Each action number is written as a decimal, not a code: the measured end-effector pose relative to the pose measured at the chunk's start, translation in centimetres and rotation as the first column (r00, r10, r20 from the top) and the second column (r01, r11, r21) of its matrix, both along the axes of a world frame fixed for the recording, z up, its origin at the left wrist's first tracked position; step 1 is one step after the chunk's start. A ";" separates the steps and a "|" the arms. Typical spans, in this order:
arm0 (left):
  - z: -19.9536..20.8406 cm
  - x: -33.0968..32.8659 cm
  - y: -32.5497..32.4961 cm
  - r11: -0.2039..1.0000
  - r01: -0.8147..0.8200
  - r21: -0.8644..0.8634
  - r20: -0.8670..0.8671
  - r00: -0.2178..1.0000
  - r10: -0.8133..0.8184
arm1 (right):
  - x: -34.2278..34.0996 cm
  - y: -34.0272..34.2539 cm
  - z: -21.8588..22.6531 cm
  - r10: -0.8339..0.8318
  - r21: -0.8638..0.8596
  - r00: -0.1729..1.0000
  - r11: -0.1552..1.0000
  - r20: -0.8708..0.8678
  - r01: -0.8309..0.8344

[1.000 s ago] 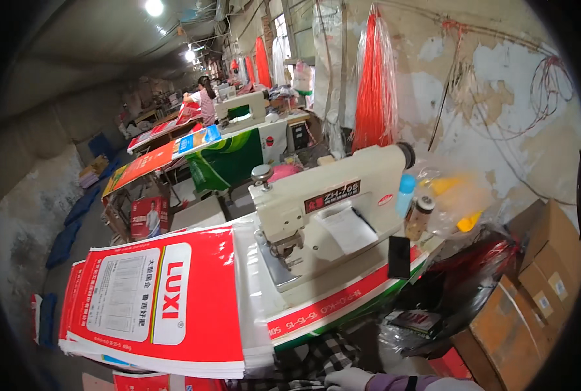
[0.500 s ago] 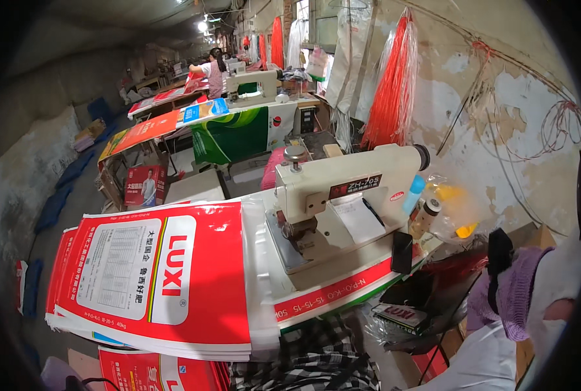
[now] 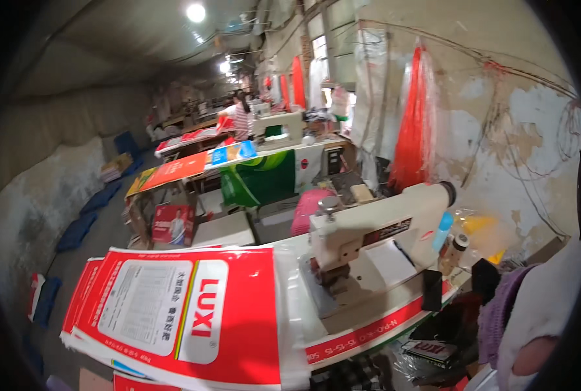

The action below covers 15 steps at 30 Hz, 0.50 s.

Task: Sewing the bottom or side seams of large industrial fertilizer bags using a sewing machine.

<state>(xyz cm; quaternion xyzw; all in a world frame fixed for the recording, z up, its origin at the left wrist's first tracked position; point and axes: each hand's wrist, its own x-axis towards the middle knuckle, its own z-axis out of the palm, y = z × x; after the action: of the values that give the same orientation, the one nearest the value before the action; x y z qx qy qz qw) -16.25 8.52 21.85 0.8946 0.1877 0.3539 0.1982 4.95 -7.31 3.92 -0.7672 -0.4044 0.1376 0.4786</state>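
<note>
A stack of red and white printed plastic sacks [image 3: 245, 339] lies flat on the sewing table, left of a cream industrial sewing machine [image 3: 368, 241]. At the lower right, my right arm is raised in a white sleeve with a purple knitted cuff [image 3: 495, 319]. A blurred patch of skin, seemingly my right hand [image 3: 535, 357], shows there; its fingers are hidden, so I cannot make out anything held. My left hand is out of sight; only a bit of purple cloth shows at the bottom left. Neither hand visibly touches the sacks or machine.
A black phone [image 3: 432, 290], a white notepad [image 3: 389, 262] with a pen, and a blue bottle [image 3: 443, 231] lie around the machine. Red strands [image 3: 413, 124] hang on the wall. Further back, a person [image 3: 241, 117] works near another sewing machine [image 3: 278, 127].
My view has tilted up and turned left, so the table and machine sit lower and further right. The sacks look unmoved. My right arm remains at the lower right.
</note>
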 end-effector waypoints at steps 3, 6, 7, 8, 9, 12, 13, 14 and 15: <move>-1.1 0.7 0.7 0.998 -0.012 -0.063 -0.007 1.000 0.012 | 0.6 0.4 -2.2 -0.013 -0.023 0.999 1.000 -0.052 0.012; -0.9 1.1 0.0 0.997 -0.021 -0.078 0.017 1.000 0.023 | 1.2 -2.0 -0.7 -0.032 -0.002 0.999 0.999 -0.014 0.032; -0.9 1.3 0.0 0.995 -0.023 -0.095 0.035 0.999 0.027 | 1.6 -3.6 0.4 -0.051 0.008 0.998 0.999 0.021 0.051; -0.9 0.7 0.1 0.993 -0.048 -0.107 0.043 0.998 0.052 | 1.5 -4.5 1.7 -0.043 0.036 0.997 0.998 0.062 0.041; -1.1 1.1 0.3 0.990 -0.041 -0.132 0.063 0.997 0.050 | 2.0 -6.5 4.1 -0.076 0.059 0.987 0.996 0.142 0.068; -0.9 2.6 -0.4 0.981 -0.004 -0.192 0.161 0.986 0.035 | 3.0 -12.5 13.0 -0.222 0.213 0.876 0.967 0.429 0.140; -0.8 3.3 -1.3 0.974 0.030 -0.223 0.220 0.975 0.020 | 3.1 -14.5 16.4 -0.294 0.283 0.803 0.945 0.519 0.163; -0.6 4.2 -2.5 0.962 0.087 -0.258 0.296 0.955 -0.007 | 3.0 -16.5 19.6 -0.368 0.353 0.709 0.919 0.602 0.177; -0.6 5.4 -4.3 0.942 0.168 -0.292 0.375 0.926 -0.049 | 2.5 -18.7 22.4 -0.440 0.425 0.604 0.887 0.664 0.179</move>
<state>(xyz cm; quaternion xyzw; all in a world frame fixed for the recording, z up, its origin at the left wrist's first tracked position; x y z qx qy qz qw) -10.84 4.27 21.20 0.7791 0.1523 0.4660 0.3908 7.45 -25.99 26.30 -0.7270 -0.4390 -0.3408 0.4032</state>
